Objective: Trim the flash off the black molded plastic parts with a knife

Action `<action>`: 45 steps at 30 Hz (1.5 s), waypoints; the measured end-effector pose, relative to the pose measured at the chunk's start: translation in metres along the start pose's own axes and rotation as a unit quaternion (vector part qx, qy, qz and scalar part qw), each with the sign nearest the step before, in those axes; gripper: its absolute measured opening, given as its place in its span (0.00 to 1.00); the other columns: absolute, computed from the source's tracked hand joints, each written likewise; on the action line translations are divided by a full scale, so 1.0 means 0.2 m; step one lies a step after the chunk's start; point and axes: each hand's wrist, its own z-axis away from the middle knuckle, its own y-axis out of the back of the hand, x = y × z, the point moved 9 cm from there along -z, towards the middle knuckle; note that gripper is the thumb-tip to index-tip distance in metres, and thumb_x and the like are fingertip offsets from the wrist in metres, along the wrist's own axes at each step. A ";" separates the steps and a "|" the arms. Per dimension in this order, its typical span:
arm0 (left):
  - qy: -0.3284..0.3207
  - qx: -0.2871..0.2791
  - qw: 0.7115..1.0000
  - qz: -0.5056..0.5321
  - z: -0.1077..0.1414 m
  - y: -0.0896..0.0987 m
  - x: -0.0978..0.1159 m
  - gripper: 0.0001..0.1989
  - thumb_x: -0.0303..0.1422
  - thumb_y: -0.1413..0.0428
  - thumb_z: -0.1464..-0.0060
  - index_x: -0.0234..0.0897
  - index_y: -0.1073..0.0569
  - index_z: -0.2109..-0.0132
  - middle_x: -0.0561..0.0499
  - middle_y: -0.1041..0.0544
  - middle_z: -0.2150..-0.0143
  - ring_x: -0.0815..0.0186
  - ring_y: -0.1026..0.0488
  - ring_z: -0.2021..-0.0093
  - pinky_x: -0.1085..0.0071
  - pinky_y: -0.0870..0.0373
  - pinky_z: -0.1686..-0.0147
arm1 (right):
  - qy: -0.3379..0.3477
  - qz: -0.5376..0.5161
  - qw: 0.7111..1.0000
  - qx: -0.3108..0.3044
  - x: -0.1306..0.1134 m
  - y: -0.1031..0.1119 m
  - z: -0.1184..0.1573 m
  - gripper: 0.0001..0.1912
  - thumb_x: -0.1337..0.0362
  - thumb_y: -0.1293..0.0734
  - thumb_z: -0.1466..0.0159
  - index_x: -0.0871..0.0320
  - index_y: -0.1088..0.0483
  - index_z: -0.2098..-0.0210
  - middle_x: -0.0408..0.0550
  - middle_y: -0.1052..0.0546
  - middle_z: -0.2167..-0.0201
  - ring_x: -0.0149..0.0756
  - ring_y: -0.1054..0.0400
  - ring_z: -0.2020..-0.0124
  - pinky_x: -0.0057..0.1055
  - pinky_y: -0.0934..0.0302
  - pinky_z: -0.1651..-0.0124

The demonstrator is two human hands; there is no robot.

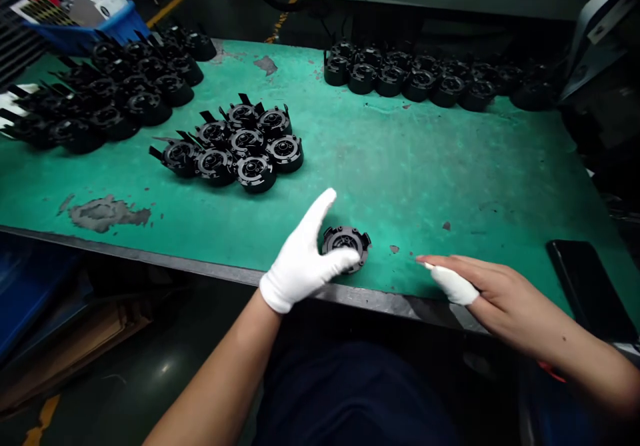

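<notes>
A round black plastic part [345, 238] with raised clips on its rim lies near the front edge of the green table. Over its left side is my left hand [303, 253] in a white glove, fingers and thumb spread wide. The thumb crosses the front of the part; whether it presses on it I cannot tell. To the right, apart from the part, my right hand [480, 293] is held edge-on above the table edge. Its fingers are stretched out and a white cover sits on the thumb. No held object can be made out there.
Several similar black parts [255, 171] stand grouped left of centre on the green table [400, 159]. More black housings [145, 107] fill the far left, and rows of them [390, 81] line the back right. A phone [590, 286] lies at right; a blue bin [120, 27] is behind.
</notes>
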 end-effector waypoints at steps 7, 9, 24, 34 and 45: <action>-0.035 -0.019 0.996 -0.076 0.08 -0.19 0.06 0.46 0.44 0.35 0.48 0.37 0.49 0.30 0.37 0.38 0.33 0.50 0.38 0.33 0.51 0.38 0.33 | 0.012 0.020 0.999 -0.038 -0.12 -0.14 -0.11 0.22 0.66 0.42 0.31 0.51 0.30 0.40 0.48 0.20 0.56 0.40 0.25 0.58 0.34 0.34 0.59; -0.032 -0.016 0.996 -0.079 0.08 -0.20 0.06 0.46 0.44 0.36 0.48 0.36 0.49 0.31 0.37 0.36 0.34 0.51 0.37 0.34 0.52 0.37 0.34 | 0.019 0.058 0.997 -0.047 -0.14 -0.15 -0.14 0.23 0.68 0.42 0.33 0.50 0.29 0.41 0.47 0.20 0.58 0.40 0.26 0.59 0.32 0.36 0.62; 0.008 0.142 0.982 -0.121 0.16 -0.27 0.12 0.40 0.42 0.37 0.47 0.33 0.44 0.33 0.36 0.32 0.38 0.50 0.34 0.36 0.52 0.33 0.37 | -0.072 0.167 0.983 -0.011 -0.10 -0.12 -0.13 0.22 0.65 0.40 0.31 0.48 0.32 0.39 0.45 0.21 0.62 0.38 0.26 0.64 0.30 0.42 0.71; 0.014 0.195 0.973 -0.121 0.17 -0.27 0.14 0.37 0.37 0.37 0.47 0.33 0.43 0.34 0.36 0.31 0.39 0.49 0.32 0.37 0.49 0.32 0.38 | -0.079 0.078 0.994 0.007 -0.11 -0.15 -0.12 0.19 0.63 0.41 0.29 0.50 0.30 0.41 0.47 0.21 0.58 0.39 0.25 0.58 0.32 0.35 0.58; 0.012 0.185 0.975 -0.124 0.17 -0.26 0.14 0.37 0.37 0.38 0.46 0.35 0.43 0.34 0.35 0.31 0.39 0.47 0.33 0.37 0.46 0.32 0.39 | -0.108 0.142 0.983 0.036 -0.12 -0.13 -0.13 0.18 0.65 0.41 0.30 0.50 0.30 0.43 0.48 0.19 0.59 0.40 0.24 0.63 0.31 0.36 0.67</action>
